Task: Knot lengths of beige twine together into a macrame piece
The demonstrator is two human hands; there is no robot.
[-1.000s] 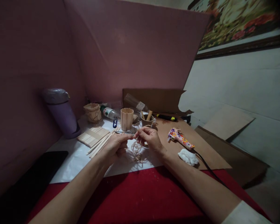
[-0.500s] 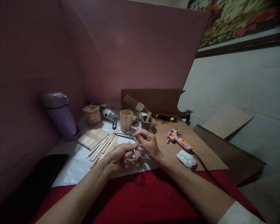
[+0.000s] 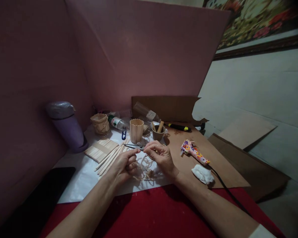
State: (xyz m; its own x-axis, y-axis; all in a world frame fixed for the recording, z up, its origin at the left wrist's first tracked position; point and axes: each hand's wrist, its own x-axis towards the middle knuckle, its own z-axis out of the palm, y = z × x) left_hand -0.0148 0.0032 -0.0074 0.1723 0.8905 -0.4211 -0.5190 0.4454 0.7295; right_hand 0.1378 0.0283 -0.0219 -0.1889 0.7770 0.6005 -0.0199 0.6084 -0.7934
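My left hand point(image 3: 127, 162) is closed, thumb and forefinger pinched, with a strand of beige twine point(image 3: 149, 172) running from beneath its fingers. Opposite it, my right hand point(image 3: 162, 158) pinches the twine between thumb and fingertips; the fine strand at the fingertips is hard to make out. The two pinches are almost touching. Loose loops of twine lie tangled on the white paper below and between the hands. Just beyond the fingertips rest scissors point(image 3: 132, 145), blades pointing left, handles partly hidden. A cup of upright craft sticks point(image 3: 136, 131) stands behind them.
Left are loose craft sticks point(image 3: 112, 161), a banded stick bundle point(image 3: 101, 149), a twine-trimmed cup point(image 3: 100, 123) and a purple tumbler point(image 3: 71, 130). Right, on cardboard point(image 3: 225, 173), lie a flowered glue gun point(image 3: 195, 152), white wad point(image 3: 203, 174) and yellow-black cutter point(image 3: 178, 127). Plastic bottles lie behind.
My fingertips have drawn slightly apart, and my left hand has curled further closed. More of the twine tangle shows between the hands. The view has shifted slightly; the scissors stay put.
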